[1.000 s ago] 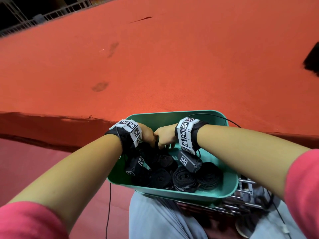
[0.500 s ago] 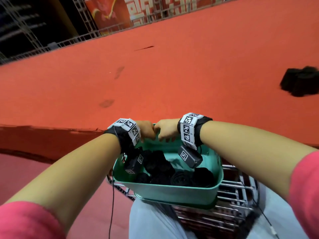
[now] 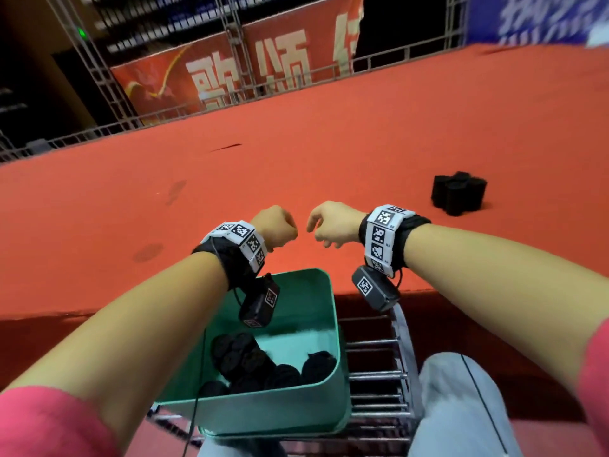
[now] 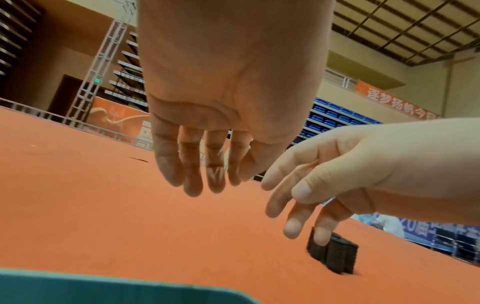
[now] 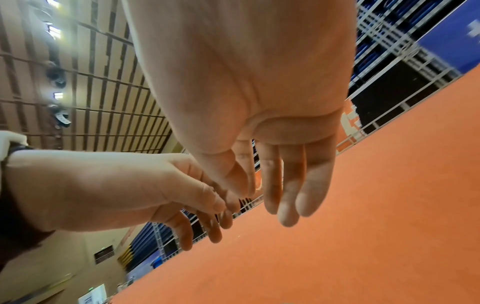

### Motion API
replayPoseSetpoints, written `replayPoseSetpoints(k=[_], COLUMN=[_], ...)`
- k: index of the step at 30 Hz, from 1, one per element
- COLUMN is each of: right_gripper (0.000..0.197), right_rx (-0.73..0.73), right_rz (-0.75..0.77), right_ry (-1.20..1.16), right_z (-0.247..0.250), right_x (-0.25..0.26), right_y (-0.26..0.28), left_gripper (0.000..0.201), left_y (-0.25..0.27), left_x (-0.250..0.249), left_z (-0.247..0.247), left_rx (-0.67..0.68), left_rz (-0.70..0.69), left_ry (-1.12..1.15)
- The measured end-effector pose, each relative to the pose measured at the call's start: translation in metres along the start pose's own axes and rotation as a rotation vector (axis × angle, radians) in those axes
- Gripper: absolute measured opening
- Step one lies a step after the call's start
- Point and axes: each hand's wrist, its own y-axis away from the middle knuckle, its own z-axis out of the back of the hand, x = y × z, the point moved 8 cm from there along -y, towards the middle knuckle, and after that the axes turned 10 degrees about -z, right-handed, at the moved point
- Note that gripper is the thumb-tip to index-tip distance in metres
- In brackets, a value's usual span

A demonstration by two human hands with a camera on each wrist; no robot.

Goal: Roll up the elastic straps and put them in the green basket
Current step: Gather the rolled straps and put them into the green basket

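Green basket (image 3: 324,328) on the lap holds roughly seven rolled black straps (image 3: 263,364), and beyond it the left hand (image 3: 275,225) and right hand (image 3: 333,225) hover empty, fingers relaxed, best reaching together toward one far cluster of straps (image 3: 458,192) on orange carpet (image 3: 329,159).

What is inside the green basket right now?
The green basket holds a heap of black rolled straps piled toward its near-left side, with bare green floor showing farther back. How many rolls lie underneath the top ones cannot be seen. Neither hand is inside it.
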Motion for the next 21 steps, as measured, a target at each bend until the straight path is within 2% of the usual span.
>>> replayPoseSetpoints(k=[8,11,15,21], right_gripper=[0.025,0.026,0.026,0.038], right_rx=[-0.206,-0.266,-0.342,-0.452], right_rz=[-0.175,-0.241,-0.316,-0.401], right_ry=[-0.057,-0.08,-0.113,-0.152], right_z=[0.089,0.113,0.139,0.167], right_x=[-0.127,-0.175,-0.236,-0.314], right_y=[-0.003,-0.008,-0.021,-0.048], left_gripper=[0.015,0.02,0.025,0.034], left_y=[-0.082,-0.111,-0.149,-0.205], left_x=[-0.098,-0.126,-0.152,-0.175], left_z=[-0.047,-0.071,-0.102,-0.147], left_rx=[-0.003,0.01,0.042,0.08], left_rz=[-0.159,-0.201,-0.24,-0.244], left_ry=[0.004,0.001,0.018,0.067])
